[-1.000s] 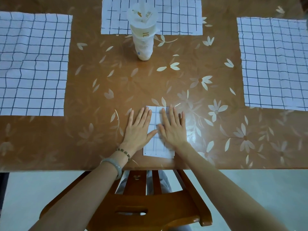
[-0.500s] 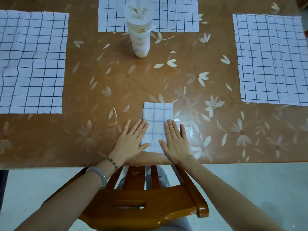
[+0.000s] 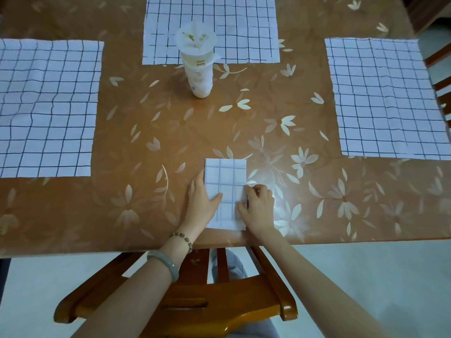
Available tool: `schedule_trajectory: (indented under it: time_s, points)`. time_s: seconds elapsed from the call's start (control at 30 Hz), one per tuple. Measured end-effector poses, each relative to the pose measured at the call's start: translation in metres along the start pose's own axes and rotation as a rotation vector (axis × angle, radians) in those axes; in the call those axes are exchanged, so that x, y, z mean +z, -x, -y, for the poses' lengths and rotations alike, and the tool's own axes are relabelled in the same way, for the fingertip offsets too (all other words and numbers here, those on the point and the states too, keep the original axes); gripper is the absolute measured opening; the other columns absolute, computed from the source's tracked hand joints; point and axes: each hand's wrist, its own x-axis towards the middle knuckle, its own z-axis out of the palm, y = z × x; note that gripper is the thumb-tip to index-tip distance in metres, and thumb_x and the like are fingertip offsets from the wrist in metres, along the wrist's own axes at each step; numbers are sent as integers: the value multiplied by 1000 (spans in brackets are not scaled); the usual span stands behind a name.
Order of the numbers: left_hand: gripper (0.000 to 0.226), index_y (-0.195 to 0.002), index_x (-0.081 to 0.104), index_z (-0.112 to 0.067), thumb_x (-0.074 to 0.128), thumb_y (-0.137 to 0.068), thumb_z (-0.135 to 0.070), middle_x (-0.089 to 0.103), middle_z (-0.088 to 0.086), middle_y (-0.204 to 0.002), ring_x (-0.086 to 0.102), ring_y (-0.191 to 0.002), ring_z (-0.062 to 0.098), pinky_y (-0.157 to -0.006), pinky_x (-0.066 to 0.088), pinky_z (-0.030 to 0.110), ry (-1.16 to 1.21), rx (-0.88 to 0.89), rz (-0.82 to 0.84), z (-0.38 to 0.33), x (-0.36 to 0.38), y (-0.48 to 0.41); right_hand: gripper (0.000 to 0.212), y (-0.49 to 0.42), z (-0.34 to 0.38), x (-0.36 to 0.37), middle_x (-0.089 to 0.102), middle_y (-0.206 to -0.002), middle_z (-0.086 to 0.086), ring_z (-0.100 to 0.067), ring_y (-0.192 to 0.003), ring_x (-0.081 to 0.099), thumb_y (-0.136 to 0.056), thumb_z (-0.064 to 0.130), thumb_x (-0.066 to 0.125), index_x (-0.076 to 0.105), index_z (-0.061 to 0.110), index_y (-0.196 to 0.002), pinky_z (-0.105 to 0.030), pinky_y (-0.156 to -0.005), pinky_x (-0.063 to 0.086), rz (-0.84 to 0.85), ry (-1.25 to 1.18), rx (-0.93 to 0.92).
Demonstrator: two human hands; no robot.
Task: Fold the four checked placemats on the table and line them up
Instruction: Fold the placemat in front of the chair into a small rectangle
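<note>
A folded white checked placemat [image 3: 224, 176] lies as a narrow rectangle near the table's front edge. My left hand [image 3: 202, 203] lies along its left side, thumb on top of the cloth. My right hand [image 3: 256, 206] has its fingers curled on the right edge, pinching it. Three placemats lie flat and unfolded: one at the left [image 3: 46, 108], one at the back middle [image 3: 244, 28], one at the right [image 3: 383, 98].
A tall white plastic cup [image 3: 199, 62] with a lid stands at the back middle, overlapping the far placemat. The brown table [image 3: 151, 128] has a pale flower pattern. A wooden chair [image 3: 185, 303] stands under the front edge; another chair [image 3: 441, 76] shows at the right.
Both hands slid from flat on top of the folded placemat to its sides near the front edge. The right fingers have curled onto the right edge. The view shifted slightly.
</note>
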Motion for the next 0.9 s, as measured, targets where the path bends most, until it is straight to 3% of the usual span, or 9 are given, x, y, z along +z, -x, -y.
schedule_trajectory:
  time_s: [0.13,0.27,0.33,0.43,0.5,0.57,0.73,0.8,0.9]
  points:
    - [74,-147,28,-14,69,-85,-12,44,3,-138,48,-122,18,-101,45,37,90,-113,-70,-3,2,-7,38,1,1,1,55,-99,-18,-38,-85,52,-68,18,55,63,5,-103,-42,-75,42,61,-14,50]
    - [50,-131,47,-13,69,-86,-13,61,-6,-100,62,-93,16,-62,47,20,232,-220,-44,-11,1,-4,43,1,2,-8,51,-111,-16,-37,-96,48,-70,17,62,60,6,-111,-46,-85,43,139,-73,64]
    - [23,-109,60,-14,64,-87,-7,66,-6,-94,65,-90,17,-63,50,22,268,-196,-18,-13,1,1,61,-3,1,-16,42,-123,-9,-27,-109,41,-73,22,68,48,13,-131,-37,-95,36,263,-195,66]
    - [16,-97,63,-16,58,-90,-3,68,-7,-92,66,-86,10,-69,54,22,319,-108,18,-21,-4,18,79,-7,4,-35,39,-125,5,-11,-115,40,-69,26,77,36,20,-137,-31,-100,41,396,-543,169]
    - [16,-99,62,-16,57,-91,-3,67,-11,-92,65,-85,6,-66,53,18,335,-52,49,-31,-11,29,69,-5,5,-52,50,-112,7,-9,-106,52,-67,24,81,40,20,-123,-27,-85,51,338,-727,237]
    - [16,-99,63,-17,57,-91,-3,68,-13,-92,66,-83,4,-67,54,19,366,-4,69,-41,-21,38,63,-1,10,-75,50,-101,18,2,-96,52,-75,17,79,37,27,-120,-12,-70,46,325,-900,306]
    - [24,-97,64,-24,54,-93,-3,73,-16,-91,68,-85,0,-74,55,23,532,87,153,-72,-50,72,30,16,19,-113,64,-69,13,-1,-62,60,-82,28,69,48,21,-102,-18,-60,46,547,-1358,439]
    - [21,-100,63,-19,52,-94,-1,72,-23,-84,68,-84,1,-77,55,27,636,103,187,-82,-57,84,37,29,23,-122,72,-84,2,-10,-77,68,-85,37,65,56,14,-112,-27,-70,52,676,-1444,431]
    - [20,-100,63,-15,52,-94,1,75,-9,-85,70,-83,10,-73,57,28,757,88,216,-92,-60,100,61,52,29,-139,69,-110,-13,-28,-102,67,-72,41,75,56,11,-121,-41,-77,56,753,-1592,441]
